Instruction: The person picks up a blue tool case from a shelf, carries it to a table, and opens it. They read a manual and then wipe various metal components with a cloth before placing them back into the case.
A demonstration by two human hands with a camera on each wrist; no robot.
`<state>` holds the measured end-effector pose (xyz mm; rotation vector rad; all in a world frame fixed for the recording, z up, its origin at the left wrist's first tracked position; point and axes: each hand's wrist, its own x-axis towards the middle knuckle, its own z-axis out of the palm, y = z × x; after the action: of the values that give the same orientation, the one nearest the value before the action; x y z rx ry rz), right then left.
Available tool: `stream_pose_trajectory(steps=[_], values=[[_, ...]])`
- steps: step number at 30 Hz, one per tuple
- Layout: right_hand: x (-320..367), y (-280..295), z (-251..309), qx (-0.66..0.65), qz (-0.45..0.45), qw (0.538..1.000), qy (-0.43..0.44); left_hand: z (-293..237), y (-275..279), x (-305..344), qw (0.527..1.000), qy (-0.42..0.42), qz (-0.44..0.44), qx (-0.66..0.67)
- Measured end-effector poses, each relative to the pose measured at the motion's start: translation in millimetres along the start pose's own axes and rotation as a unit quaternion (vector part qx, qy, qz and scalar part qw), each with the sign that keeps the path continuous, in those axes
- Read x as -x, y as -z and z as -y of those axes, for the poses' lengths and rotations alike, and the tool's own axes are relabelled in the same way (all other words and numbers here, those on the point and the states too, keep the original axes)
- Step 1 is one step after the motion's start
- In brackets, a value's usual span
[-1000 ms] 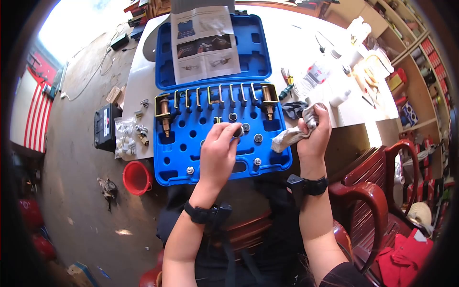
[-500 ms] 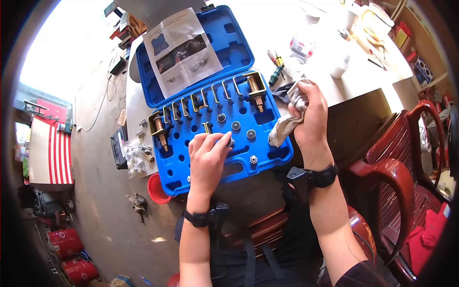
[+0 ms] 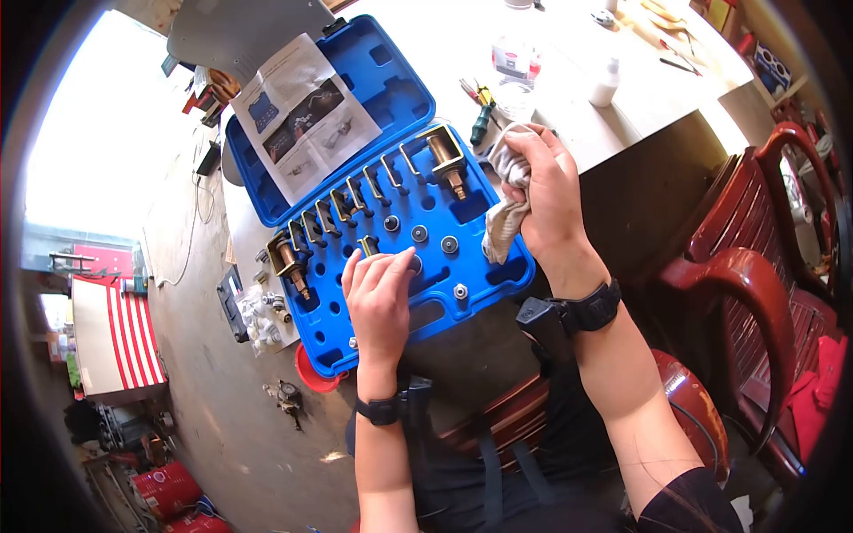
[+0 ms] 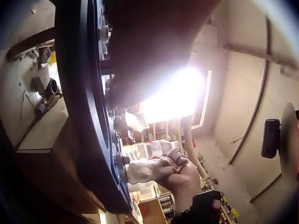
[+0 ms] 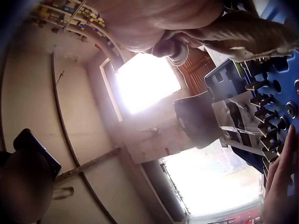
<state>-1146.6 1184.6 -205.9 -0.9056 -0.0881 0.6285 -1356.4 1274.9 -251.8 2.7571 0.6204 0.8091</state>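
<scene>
A blue tool case (image 3: 511, 282) lies open at the table's edge, a printed sheet (image 3: 302, 120) leaning in its lid. My left hand (image 3: 378, 302) is low over the case's front half, thumb hidden. Its fingertips are at a small round metal fitting (image 3: 416, 265), which they seem to pinch in the case. Behind it are several round black-topped fittings (image 3: 419, 233) and a row of bent metal brackets (image 3: 373, 184). My right hand (image 3: 553, 191) grips a crumpled, striped light cloth (image 3: 508, 191) over the case's right side; the cloth also shows in the left wrist view.
Screwdrivers (image 3: 482, 123), a clear plastic bottle (image 3: 514, 67) and a white bottle (image 3: 606, 84) stand or lie on the white table (image 3: 569, 115). Left of the case lies a bag of fittings (image 3: 259, 322). A red bucket (image 3: 313, 373) is below, and a wooden chair (image 3: 737, 293) is at right.
My left hand has brought the round fitting down toward the front of the case, where it stays. The cloth remains in my right hand. The head view has turned, so the case appears tilted.
</scene>
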Motion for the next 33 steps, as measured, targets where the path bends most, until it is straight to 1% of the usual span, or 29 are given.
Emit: stream_pose_trajectory(steps=[1,4,6,7,11,13,14,15,16,17,18,21,22,24,26,27,29,31,32,33], values=[[-0.1,0.2,0.0,-0.003,-0.005,1.0,0.0,1.3,-1.2,0.7,1.0,0.015,-0.017,0.003],[-1.8,4.1,-3.6,-0.013,0.016,1.0,-0.01,-3.2,-3.1,-3.4,0.999,0.037,-0.013,-0.015],[-0.8,3.6,-5.1,-0.007,0.004,1.0,-0.014,-5.2,-4.8,-3.7,0.998,0.065,-0.018,-0.018],[0.1,2.2,-5.2,0.004,-0.001,1.0,-0.02,-5.5,-5.1,-3.6,0.998,0.063,-0.016,-0.018],[-0.6,3.1,-6.3,0.01,0.006,1.0,-0.01,-8.1,-2.7,-3.6,0.995,0.094,-0.006,-0.013],[1.1,0.2,-5.0,0.178,0.029,0.983,0.044,-7.7,-5.3,0.3,0.996,0.087,-0.028,-0.009],[0.9,-0.9,-5.7,0.271,0.092,0.955,0.082,-8.0,-5.7,3.5,0.996,0.08,-0.03,-0.015],[6.7,-2.9,-3.5,0.345,0.149,0.923,0.087,-9.7,-7.7,6.2,0.995,0.088,-0.035,-0.014],[9.5,-1.9,-7.9,0.435,0.193,0.871,0.126,-12.2,-10.1,8.3,0.995,0.083,-0.05,-0.023],[11.6,0.3,-14.1,0.516,0.235,0.807,0.165,-13.9,-11.0,10.3,0.994,0.077,-0.064,-0.033],[14.8,2.4,-21.5,0.58,0.243,0.757,0.175,-14.5,-7.6,11.3,0.996,0.067,-0.048,-0.037],[19.6,9.1,-36.9,0.666,0.296,0.661,0.181,-14.2,-2.7,10.6,0.995,0.074,-0.059,-0.02],[21.8,8.4,-37.9,0.665,0.303,0.657,0.183,-13.3,-0.6,10.0,0.995,0.071,-0.067,-0.017],[25.0,4.3,-38.1,0.706,0.295,0.618,0.181,-11.2,2.7,9.8,0.995,0.071,-0.076,-0.007],[23.2,2.2,-40.7,0.711,0.302,0.608,0.184,-9.0,2.5,9.9,0.994,0.061,-0.09,0.009],[22.3,1.2,-41.5,0.717,0.299,0.602,0.184,-9.0,2.4,10.0,0.993,0.07,-0.097,0.009],[20.6,-2.3,-42.2,0.723,0.304,0.591,0.185,-11.3,2.5,9.9,0.994,0.056,-0.088,0.027],[17.0,-2.7,-46.6,0.735,0.309,0.574,0.187,-14.6,1.0,9.4,0.993,0.061,-0.092,0.033],[15.7,-2.6,-46.9,0.738,0.314,0.567,0.188,-15.3,-1.0,10.0,0.995,0.043,-0.08,0.041],[14.7,-2.4,-46.9,0.729,0.319,0.576,0.188,-15.7,-3.1,10.8,0.996,0.026,-0.067,0.049]])
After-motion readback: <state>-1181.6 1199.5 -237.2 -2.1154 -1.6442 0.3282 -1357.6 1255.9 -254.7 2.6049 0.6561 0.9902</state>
